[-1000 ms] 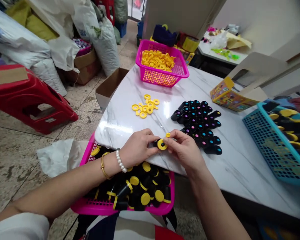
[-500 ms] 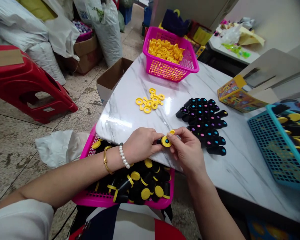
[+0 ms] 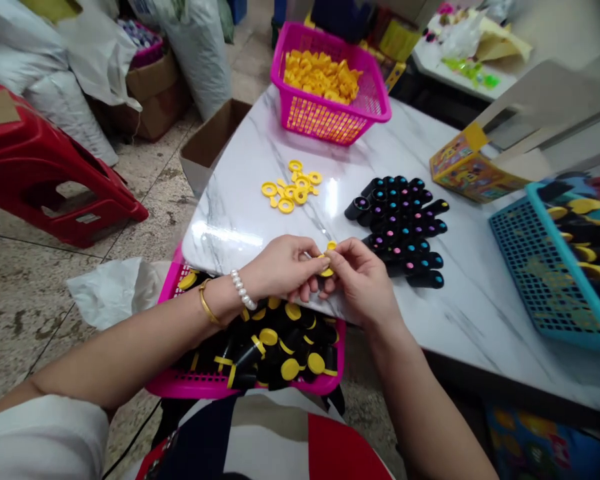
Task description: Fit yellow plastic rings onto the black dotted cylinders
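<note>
Over the near edge of the table, my two hands meet around a yellow flip cap [image 3: 331,246] with a round tab. My left hand [image 3: 286,268] is closed, its thumb pressing on the cap; the black tube under it is mostly hidden by fingers. My right hand [image 3: 364,279] pinches the cap from the other side. A small pile of yellow ring caps [image 3: 300,195] lies beyond my hands. To the right stand black tubes [image 3: 405,220] in a tight group, with blue, pink and purple dots in their tops.
Below my forearms, a pink basket [image 3: 164,293] holds yellow-capped black tubes. Another pink basket [image 3: 325,123] with yellow caps stands at the far end of the marble-patterned table [image 3: 230,200]. A teal basket [image 3: 535,267] and a yellow printed box [image 3: 473,167] are at right. A red stool [image 3: 95,193] lies left.
My left thumb has moved onto the yellow cap, covering its centre and the blue dot seen before. The view has shifted slightly, so the table's contents appear a little higher and further left.
</note>
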A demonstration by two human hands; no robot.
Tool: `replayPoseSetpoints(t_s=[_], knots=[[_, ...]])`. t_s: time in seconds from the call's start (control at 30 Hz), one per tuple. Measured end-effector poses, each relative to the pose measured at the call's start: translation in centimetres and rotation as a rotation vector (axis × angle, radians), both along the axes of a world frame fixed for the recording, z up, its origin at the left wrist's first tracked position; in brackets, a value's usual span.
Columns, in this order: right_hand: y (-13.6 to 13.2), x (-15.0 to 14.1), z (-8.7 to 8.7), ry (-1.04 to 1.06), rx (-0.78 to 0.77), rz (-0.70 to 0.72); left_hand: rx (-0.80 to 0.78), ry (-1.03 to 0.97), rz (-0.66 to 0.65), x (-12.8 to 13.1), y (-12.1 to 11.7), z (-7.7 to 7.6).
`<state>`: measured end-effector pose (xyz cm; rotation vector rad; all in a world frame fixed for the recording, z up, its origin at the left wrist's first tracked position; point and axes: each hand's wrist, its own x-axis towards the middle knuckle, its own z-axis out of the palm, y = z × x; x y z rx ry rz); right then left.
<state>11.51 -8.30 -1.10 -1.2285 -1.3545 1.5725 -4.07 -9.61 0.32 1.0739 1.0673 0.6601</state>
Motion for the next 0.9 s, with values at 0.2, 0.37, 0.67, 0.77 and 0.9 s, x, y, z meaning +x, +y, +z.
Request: replayPoseSetpoints(t_s=[0.2, 0.37, 0.67, 0.77, 0.9], knots=[[-0.3, 0.0, 0.2, -0.036, 0.045, 0.018, -0.065, -0.071, 0.001, -0.1, 0.6, -0.4], [-0.7, -0.5, -0.4, 0.002, 0.119, -0.021, 0.13, 0.06, 0.034, 0.1, -0.5, -1.2], [-1.0, -0.2, -0.7, 0.007, 0.085, -0.161, 0.885, 0.606, 0.267, 0.6, -3.3, -2.8], [-0.2, 0.7, -0.1, -0.037, 0.027, -0.163, 0.945, 0.648, 0.197, 0.5, -3.1, -3.3], [1.0, 1.6, 1.2, -0.036, -0.145, 0.14, 0.952, 0.66, 0.115, 0.2, -3.1, -3.4]])
